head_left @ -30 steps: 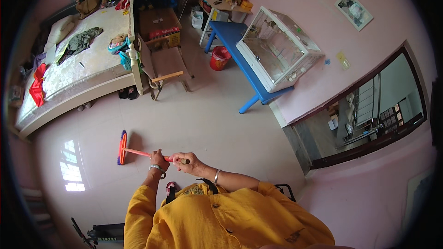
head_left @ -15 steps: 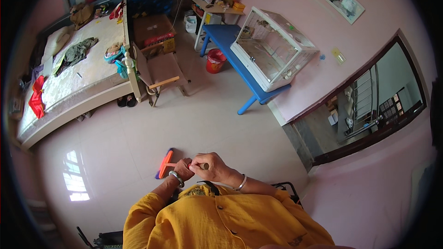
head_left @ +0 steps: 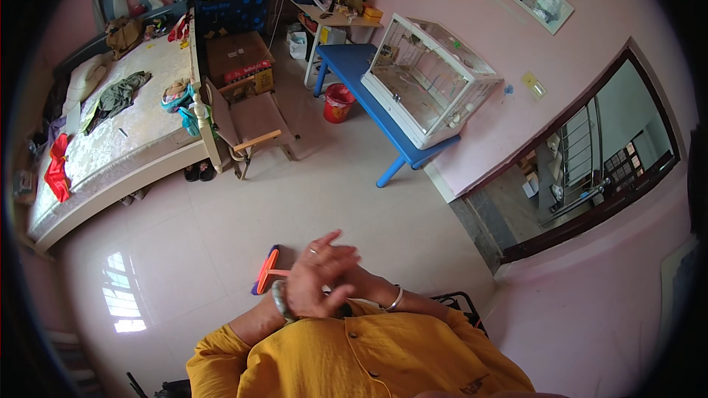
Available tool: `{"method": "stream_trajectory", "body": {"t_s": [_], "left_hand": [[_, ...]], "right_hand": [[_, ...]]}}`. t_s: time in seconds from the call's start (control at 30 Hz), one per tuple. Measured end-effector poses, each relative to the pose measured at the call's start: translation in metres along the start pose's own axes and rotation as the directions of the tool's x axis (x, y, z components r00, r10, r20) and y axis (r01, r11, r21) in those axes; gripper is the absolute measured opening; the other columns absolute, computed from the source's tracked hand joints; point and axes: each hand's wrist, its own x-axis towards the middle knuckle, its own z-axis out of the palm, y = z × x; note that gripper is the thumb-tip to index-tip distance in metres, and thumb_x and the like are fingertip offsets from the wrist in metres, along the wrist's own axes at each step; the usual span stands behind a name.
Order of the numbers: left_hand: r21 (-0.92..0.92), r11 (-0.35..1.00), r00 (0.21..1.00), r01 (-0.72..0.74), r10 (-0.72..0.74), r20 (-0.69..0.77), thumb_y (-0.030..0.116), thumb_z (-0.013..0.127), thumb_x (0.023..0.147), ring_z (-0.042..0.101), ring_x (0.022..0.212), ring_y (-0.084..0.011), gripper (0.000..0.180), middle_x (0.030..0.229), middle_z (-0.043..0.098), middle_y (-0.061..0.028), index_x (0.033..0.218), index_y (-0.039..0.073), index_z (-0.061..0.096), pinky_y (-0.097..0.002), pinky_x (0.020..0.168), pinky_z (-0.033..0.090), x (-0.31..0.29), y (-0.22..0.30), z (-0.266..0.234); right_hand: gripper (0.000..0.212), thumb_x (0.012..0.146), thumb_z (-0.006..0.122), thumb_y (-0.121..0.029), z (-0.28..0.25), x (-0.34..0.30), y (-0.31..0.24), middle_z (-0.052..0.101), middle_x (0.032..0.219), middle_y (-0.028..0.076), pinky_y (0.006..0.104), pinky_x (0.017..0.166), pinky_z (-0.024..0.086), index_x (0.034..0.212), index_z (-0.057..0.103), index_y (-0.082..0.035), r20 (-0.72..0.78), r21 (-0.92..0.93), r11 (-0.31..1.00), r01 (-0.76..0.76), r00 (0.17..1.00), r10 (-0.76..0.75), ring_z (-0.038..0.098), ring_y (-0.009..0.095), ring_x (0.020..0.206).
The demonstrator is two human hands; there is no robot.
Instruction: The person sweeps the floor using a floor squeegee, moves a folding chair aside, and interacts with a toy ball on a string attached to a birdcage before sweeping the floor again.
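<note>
My left hand [head_left: 313, 280] is raised close to the camera, fingers apart, with nothing seen in it. A ring is on one finger and a bangle circles the wrist. Behind it my right hand [head_left: 367, 286] is mostly covered; its fingers are hidden, so its grip does not show. A broom [head_left: 267, 271] with an orange head and purple bristles touches the tiled floor just left of my hands. A short stretch of its orange neck runs toward them, and the handle is hidden behind my left hand.
Ahead stands a folding chair [head_left: 254, 121] beside the bed [head_left: 110, 166]. A red bucket [head_left: 338, 107] sits by a blue table [head_left: 392, 171] carrying a white cage [head_left: 428, 88]. A dark-framed doorway [head_left: 509, 250] opens at right. Shoes [head_left: 199, 171] lie by the bed.
My left hand has let go of the broom handle and come up, opening in front of my right hand. The broom head has shifted slightly lower in view.
</note>
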Motion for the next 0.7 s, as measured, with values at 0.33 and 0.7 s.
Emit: {"method": "stream_trajectory", "body": {"t_s": [0.33, 0.7], "left_hand": [[-0.005, 1.000, 0.996, -0.025, 0.025, 0.087, 0.028, 0.067, 0.070, 0.058, 0.091, -0.0298, 0.030, 0.087, 0.063, -0.0104, 0.086, 0.004, 0.066, -0.0409, 0.081, 0.044, 0.010, 0.002, 0.031], [-0.124, 0.992, 0.998, -0.020, 0.028, 0.062, 0.022, 0.065, 0.070, 0.059, 0.089, -0.0278, 0.021, 0.084, 0.063, -0.0084, 0.081, 0.005, 0.066, -0.0397, 0.079, 0.045, 0.014, -0.001, 0.042]], "right_hand": [[0.044, 0.093, 0.047, -0.016, -0.008, -0.043, -0.008, 0.038, 0.128, 0.009, 0.0259, 0.098, 0.039, 0.132, 0.029, -0.006, 0.228, 0.831, 0.449, -0.329, 0.937, 0.264, 0.040, 0.014, 0.120], [0.043, 0.093, 0.046, -0.016, -0.010, -0.054, 0.001, 0.039, 0.127, 0.009, 0.0251, 0.098, 0.039, 0.131, 0.029, -0.006, 0.372, 0.876, 0.142, -0.460, 0.835, 0.405, 0.041, 0.013, 0.119]]}}
